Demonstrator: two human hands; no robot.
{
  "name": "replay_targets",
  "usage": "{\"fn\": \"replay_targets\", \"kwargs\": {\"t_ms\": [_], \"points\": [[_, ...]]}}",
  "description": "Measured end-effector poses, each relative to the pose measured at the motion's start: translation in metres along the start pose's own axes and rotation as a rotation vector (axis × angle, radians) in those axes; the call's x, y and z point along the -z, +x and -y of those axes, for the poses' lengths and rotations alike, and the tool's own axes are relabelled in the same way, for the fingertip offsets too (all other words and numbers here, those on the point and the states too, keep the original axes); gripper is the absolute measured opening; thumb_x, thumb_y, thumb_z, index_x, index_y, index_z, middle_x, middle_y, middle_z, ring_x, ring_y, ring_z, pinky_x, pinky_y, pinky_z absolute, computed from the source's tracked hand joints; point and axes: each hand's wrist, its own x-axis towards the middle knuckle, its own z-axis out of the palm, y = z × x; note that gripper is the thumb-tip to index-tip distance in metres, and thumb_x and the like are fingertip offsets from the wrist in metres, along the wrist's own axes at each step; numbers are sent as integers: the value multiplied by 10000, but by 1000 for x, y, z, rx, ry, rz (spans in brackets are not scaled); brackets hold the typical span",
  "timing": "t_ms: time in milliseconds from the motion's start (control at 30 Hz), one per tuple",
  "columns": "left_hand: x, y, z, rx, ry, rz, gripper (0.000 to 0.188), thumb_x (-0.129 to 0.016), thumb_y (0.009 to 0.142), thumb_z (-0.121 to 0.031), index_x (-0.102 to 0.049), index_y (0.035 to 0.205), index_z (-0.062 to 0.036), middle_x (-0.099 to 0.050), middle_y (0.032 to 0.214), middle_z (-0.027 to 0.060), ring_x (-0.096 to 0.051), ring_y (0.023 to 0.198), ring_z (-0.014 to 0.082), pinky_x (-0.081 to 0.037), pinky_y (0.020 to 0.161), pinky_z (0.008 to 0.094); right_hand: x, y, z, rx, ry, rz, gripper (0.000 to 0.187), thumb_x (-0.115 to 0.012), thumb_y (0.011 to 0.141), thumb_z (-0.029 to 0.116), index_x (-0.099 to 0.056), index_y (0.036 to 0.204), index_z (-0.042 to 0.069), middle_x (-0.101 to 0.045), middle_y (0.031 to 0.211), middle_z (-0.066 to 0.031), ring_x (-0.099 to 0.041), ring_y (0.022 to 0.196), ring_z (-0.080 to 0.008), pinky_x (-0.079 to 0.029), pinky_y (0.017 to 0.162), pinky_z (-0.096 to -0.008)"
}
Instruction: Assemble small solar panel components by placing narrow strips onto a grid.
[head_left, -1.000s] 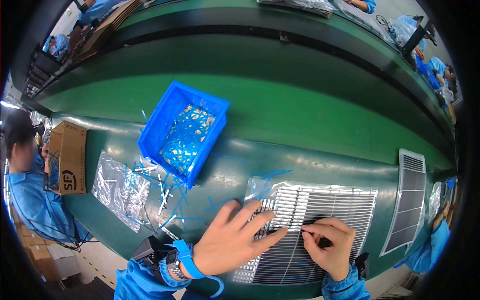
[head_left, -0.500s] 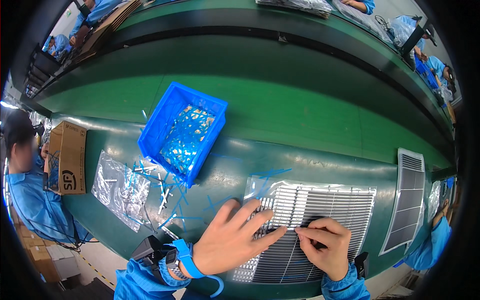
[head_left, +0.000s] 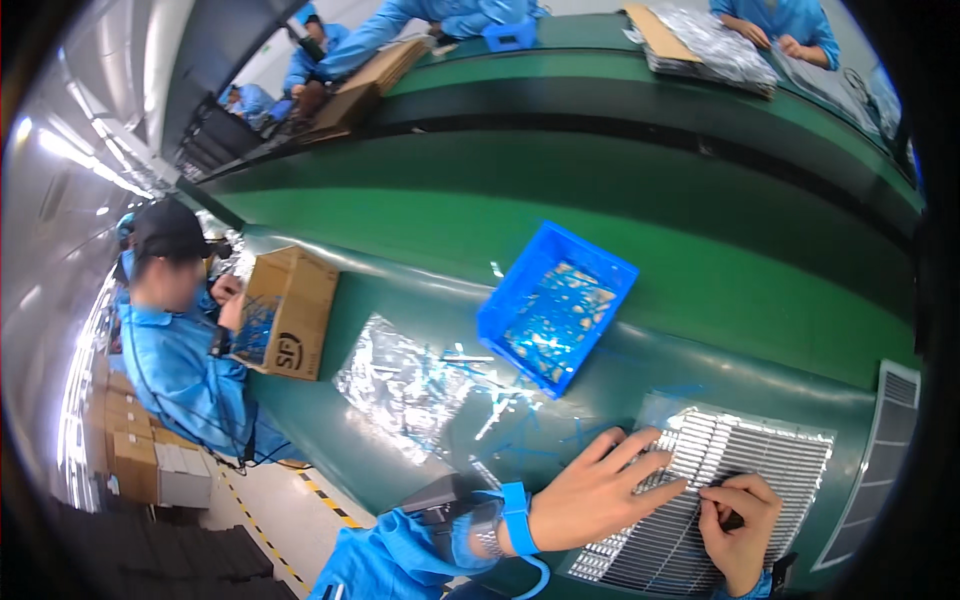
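Observation:
A clear plastic sheet with rows of narrow silver and dark strips lies on the green table at the lower right. Over its left side my left hand is spread, palm down, with fingertips on the silver rows; a blue wrist strap and a metal watch are on that wrist. My right hand is on the same sheet, thumb and forefinger pinched close to the left forefinger's tip. Whatever the pinch holds is too small to make out. Its other fingers are curled in.
A blue bin with blue and pale scraps stands beyond my hands. Left of it lie a crumpled clear bag and loose strips. A person sits by a cardboard box farther left. Another striped panel is at the right edge.
The view has swung left and up, so everything appears farther right and more of the seated person shows. Both hands keep nearly the same place on the sheet.

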Motion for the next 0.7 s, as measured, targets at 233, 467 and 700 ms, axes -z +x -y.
{"fn": "replay_targets", "kwargs": {"t_ms": [233,467,700], "points": [[74,-28,-4,359,-16,-93,191,-777,866,-203,-770,1032,-109,-711,963,46,-686,944,251,-547,788,392,8,-1,2,-9,91,-21,168,-750,744,-43,-754,909,-13,-644,850,-101,-585,622,-130,-462,566,-264],[77,-64,34,879,379,-147,238,-792,852,-331,-777,882,-95,-721,838,75,-707,767,310,-564,655,422,17,2,21,15,96,95,149,-749,887,6,-742,1036,9,-691,961,-86,-583,687,-136,-483,618,-267],[58,-67,41,925,318,-237,128,-780,839,-253,-763,851,-127,-709,841,48,-697,799,311,-556,645,435,21,0,21,27,98,112,149,-753,892,25,-743,1039,4,-699,960,-98,-588,679,-146,-491,625,-279]]}}
